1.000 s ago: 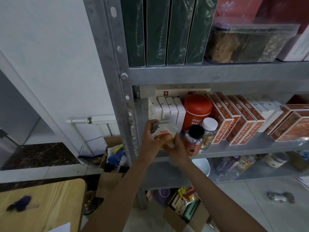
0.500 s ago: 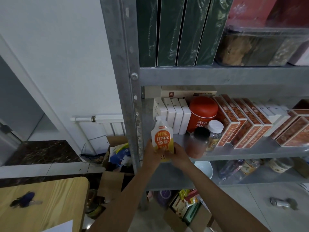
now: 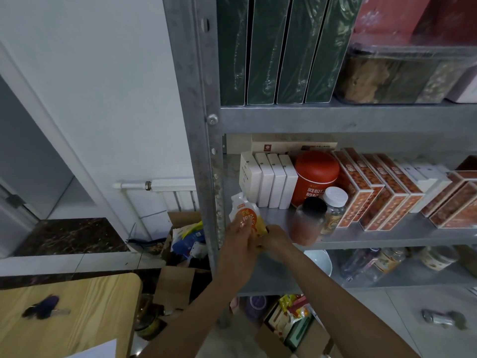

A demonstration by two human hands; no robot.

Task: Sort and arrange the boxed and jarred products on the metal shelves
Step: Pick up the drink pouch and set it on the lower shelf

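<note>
The left hand and right hand each have a grip clamped on the tilted orange pouch

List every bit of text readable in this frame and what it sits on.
"FC" on the pouch, the rest covered by the left hand.
"阿胶" on the red tin; its second line is unclear.
Orange boxes, white boxes, black-lidded jar: print too small or blurred.
</note>
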